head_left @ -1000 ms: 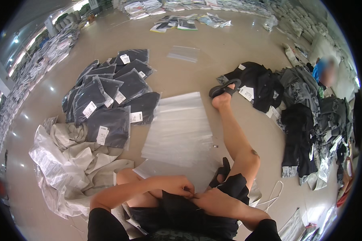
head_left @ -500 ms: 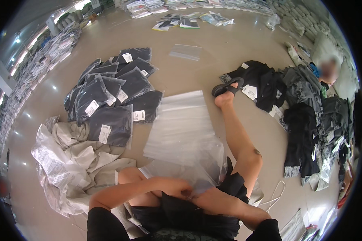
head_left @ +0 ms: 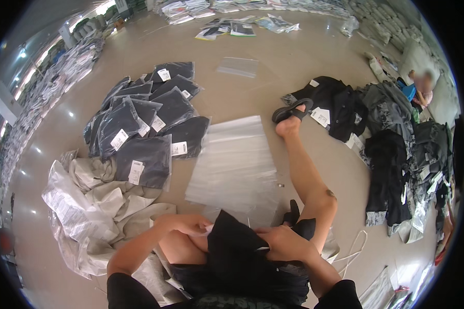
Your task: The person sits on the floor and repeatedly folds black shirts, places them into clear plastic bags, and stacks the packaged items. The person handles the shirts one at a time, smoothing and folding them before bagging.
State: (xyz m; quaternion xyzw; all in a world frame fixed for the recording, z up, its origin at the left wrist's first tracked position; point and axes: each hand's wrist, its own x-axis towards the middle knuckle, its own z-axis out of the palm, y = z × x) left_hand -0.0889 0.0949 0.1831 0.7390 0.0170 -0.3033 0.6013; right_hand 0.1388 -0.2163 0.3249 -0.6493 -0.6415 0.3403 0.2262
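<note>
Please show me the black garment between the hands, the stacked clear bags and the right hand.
Black garment [head_left: 236,241], head view: its raised fabric.
Stacked clear bags [head_left: 235,157], head view: upper surface.
Right hand [head_left: 284,242], head view: back of hand.

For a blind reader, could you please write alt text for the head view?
A left hand and a right hand hold a black garment between them; clear plastic bags lie on the floor beyond. Bagged dark garments are piled to the left, loose black and grey garments to the right.

2 black short sleeves [head_left: 131,292], black strapped sandal [head_left: 283,114]
</note>
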